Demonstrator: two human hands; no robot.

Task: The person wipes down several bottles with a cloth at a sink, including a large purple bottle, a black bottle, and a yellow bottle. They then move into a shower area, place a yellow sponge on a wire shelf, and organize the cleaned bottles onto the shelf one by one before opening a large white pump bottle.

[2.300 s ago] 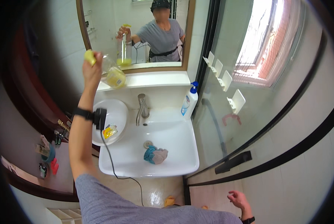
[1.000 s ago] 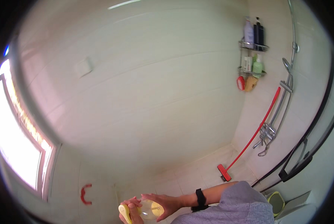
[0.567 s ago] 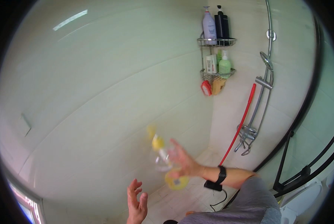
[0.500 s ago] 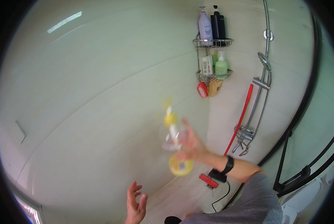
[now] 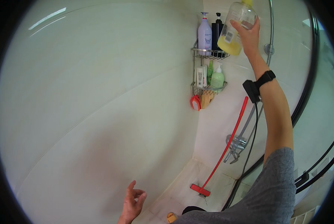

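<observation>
Raised at the upper right, my right hand [image 5: 250, 36] is closed around a clear plastic bottle [image 5: 230, 38] with yellow liquid in its bottom. The bottle leans to the right, and its yellow top is cut off by the picture's upper edge. It overlaps the upper tier of the corner rack from this view; whether the two touch I cannot tell. My left hand [image 5: 132, 203] is low in the middle, near the pale wall panel [image 5: 99, 123]. It holds nothing, with its fingers bent and apart.
The two-tier wire rack [image 5: 210, 89] carries a lilac pump bottle [image 5: 204, 35], a black pump bottle [image 5: 216, 31] and a green pump bottle [image 5: 217, 79]. Shower pipes and a mixer tap [image 5: 237, 142] line the right wall. A red-handled floor brush [image 5: 226, 147] leans there. A cable hangs from my right wrist.
My right hand has carried the bottle from the middle up to the upper right, beside the rack. My left hand has shifted slightly left and stays empty. The view has tilted a little.
</observation>
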